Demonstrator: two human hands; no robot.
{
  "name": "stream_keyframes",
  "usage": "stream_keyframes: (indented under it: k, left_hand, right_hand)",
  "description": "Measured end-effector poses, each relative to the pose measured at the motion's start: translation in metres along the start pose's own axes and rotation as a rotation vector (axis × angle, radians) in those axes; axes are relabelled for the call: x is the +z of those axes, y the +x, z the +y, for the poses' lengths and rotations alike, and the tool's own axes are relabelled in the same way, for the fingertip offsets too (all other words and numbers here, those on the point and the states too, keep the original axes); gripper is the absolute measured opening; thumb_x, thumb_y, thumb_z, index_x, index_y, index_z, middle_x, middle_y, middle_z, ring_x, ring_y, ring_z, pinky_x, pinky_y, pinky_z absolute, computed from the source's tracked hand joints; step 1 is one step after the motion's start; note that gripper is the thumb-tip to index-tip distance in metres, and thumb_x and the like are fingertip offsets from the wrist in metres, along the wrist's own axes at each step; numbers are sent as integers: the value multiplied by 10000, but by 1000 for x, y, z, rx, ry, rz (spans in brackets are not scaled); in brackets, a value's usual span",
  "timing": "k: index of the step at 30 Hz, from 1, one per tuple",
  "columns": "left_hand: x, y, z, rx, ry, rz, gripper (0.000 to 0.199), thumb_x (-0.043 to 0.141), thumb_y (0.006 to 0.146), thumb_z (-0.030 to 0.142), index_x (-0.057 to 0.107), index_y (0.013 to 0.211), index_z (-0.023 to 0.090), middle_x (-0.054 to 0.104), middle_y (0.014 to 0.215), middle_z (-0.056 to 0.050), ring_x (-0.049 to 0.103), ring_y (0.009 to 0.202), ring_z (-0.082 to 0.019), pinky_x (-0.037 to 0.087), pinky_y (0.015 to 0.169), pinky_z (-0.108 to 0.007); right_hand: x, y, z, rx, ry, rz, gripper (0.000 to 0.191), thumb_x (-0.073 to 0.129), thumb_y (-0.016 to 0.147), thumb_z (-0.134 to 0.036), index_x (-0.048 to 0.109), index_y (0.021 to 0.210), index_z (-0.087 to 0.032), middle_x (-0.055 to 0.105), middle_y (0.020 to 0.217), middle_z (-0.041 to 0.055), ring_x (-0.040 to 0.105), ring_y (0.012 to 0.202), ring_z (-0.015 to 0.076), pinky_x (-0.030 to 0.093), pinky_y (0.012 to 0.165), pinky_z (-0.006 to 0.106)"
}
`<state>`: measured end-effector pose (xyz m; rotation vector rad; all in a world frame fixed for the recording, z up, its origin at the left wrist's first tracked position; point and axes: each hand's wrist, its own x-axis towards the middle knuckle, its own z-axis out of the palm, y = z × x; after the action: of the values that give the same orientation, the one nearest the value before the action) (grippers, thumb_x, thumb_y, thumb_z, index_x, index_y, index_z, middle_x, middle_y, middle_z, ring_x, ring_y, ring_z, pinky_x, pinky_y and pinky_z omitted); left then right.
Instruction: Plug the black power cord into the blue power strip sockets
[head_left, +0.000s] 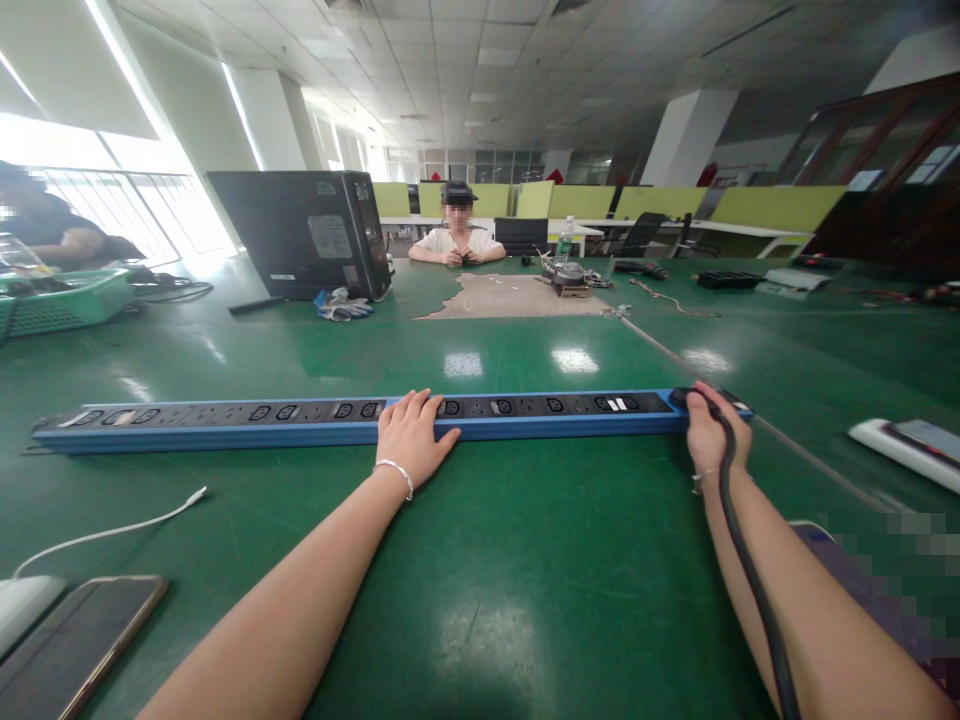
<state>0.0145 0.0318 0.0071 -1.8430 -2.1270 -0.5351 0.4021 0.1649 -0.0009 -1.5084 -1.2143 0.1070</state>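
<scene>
Blue power strip (225,437) laid on green counter (562,570), mid-left to right of frame. At centre, strip touched by left hand (409,435), fingers slightly parted. At right, black plug (680,397) pinched at strip's end by fingers of right hand (716,435); black cable (756,590) trailed to lower right.

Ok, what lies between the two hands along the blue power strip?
In the head view, a row of black sockets runs between the left hand and right hand, with white patches nearer the right.
</scene>
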Motion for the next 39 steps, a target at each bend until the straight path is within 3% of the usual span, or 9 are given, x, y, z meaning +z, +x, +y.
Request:
stream_keyframes:
  k: [8, 19, 29, 35, 39]
  left_hand:
    - [-1, 0, 1, -5, 2, -4, 552, 465, 810, 530, 491, 1273, 231, 495, 1362, -69, 393, 1272, -277, 268, 1053, -452]
    - [-2, 0, 1, -6, 3, -23, 545, 448, 819, 526, 481, 1282, 241, 485, 1371, -70, 383, 1280, -280, 261, 1059, -454]
    - [-2, 0, 1, -7, 1, -23, 546, 456, 815, 529, 482, 1280, 244, 488, 1369, -65, 384, 1280, -273, 266, 1056, -447]
    - [-1, 0, 0, 2, 5, -15, 543, 455, 816, 524, 488, 1273, 233, 491, 1362, -71, 388, 1274, -277, 265, 1054, -452]
    - [-3, 0, 1, -2, 11, -19, 539, 456, 816, 521, 491, 1269, 232, 491, 1363, -66, 391, 1270, -278, 270, 1051, -451]
  right_hand:
    - [0, 4, 16, 76, -170, -73, 436, 507, 814, -387, 631, 1156, -145, 548, 1289, 132, 442, 1251, 228, 322, 1038, 304]
    - [-7, 9, -2, 103, -291, -133, 417, 508, 782, -392, 664, 1090, -158, 612, 1181, 146, 519, 1122, 290, 366, 973, 386]
    - [0, 6, 8, -16, -214, -38, 363, 493, 796, -383, 665, 1016, -150, 641, 1124, 135, 541, 1100, 277, 363, 989, 387]
    - [5, 9, 11, -101, -56, 193, 510, 416, 844, -464, 638, 1061, -59, 658, 1053, 169, 610, 966, 243, 435, 889, 313]
    - [5, 7, 6, -75, -93, 138, 468, 459, 820, -457, 668, 1018, -88, 672, 1038, 155, 609, 965, 257, 435, 893, 336]
